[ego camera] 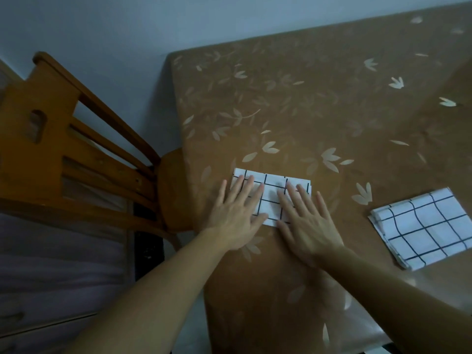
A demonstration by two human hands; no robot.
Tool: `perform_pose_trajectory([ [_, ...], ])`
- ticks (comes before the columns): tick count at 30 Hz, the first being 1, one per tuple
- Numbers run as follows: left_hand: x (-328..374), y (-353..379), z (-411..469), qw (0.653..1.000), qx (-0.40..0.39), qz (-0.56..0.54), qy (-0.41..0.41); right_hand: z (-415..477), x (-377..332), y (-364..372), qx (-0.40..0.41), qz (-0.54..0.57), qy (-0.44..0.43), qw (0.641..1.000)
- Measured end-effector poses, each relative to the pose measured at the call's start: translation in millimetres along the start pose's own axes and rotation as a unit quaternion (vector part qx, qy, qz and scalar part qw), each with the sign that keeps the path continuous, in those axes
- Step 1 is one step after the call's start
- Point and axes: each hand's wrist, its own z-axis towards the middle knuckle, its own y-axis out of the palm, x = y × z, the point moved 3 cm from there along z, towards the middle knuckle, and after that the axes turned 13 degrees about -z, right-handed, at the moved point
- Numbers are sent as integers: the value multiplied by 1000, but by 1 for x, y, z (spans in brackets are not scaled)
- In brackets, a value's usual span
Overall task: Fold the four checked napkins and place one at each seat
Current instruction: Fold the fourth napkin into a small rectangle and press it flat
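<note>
A folded white napkin with black checks (pixel 271 194) lies as a narrow rectangle on the brown leaf-patterned table (pixel 293 98), near its left edge by the chair. My left hand (pixel 236 215) presses flat on the napkin's left part, fingers spread. My right hand (pixel 307 221) lies flat on its right part, fingers spread too. Both palms cover the napkin's near edge. A stack of checked napkins (pixel 424 227), folded larger, rests on the table at the right, apart from my hands.
A wooden chair (pixel 76 139) stands at the table's left side, its seat tucked under the edge. A grey wall runs behind the table. A purple padded surface (pixel 56 264) sits at lower left.
</note>
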Motion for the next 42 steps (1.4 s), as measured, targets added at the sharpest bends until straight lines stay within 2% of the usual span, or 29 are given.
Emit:
perform_pose_trajectory([
  [2,-1,6,0,999,-16,-33,-33,-5,-2,5,-23,21,6,999],
  [7,-7,5,-2,996,-37,-30,-81,-5,8,-1,-35,8,-2,999],
  [13,-3,5,-6,992,-51,-36,-109,-9,10,-24,99,27,-127,987],
  [20,3,-4,-9,993,-51,-59,-93,-1,10,-30,154,-2,-154,976],
  [22,4,-11,-14,996,-25,-63,-53,0,12,-39,138,47,-139,980],
  [25,-1,-28,-20,984,94,-152,21,0,22,-60,141,131,-79,978],
  [27,-5,-46,-22,951,161,-261,31,3,32,-83,145,212,-24,966],
  [29,-8,-68,-24,900,155,-405,-47,8,45,-100,114,341,20,933],
  [32,-20,-90,-24,781,146,-587,-157,16,59,-98,-56,570,44,819],
  [34,-27,-94,-25,717,131,-649,-216,20,57,-89,-130,619,63,772],
  [38,-30,-83,-34,612,128,-735,-261,37,36,-91,-140,680,146,705],
  [40,-28,-75,-37,580,127,-755,-278,47,20,-93,-157,678,147,702],
  [42,-29,-67,-36,552,133,-769,-292,53,4,-88,-188,631,130,741],
])
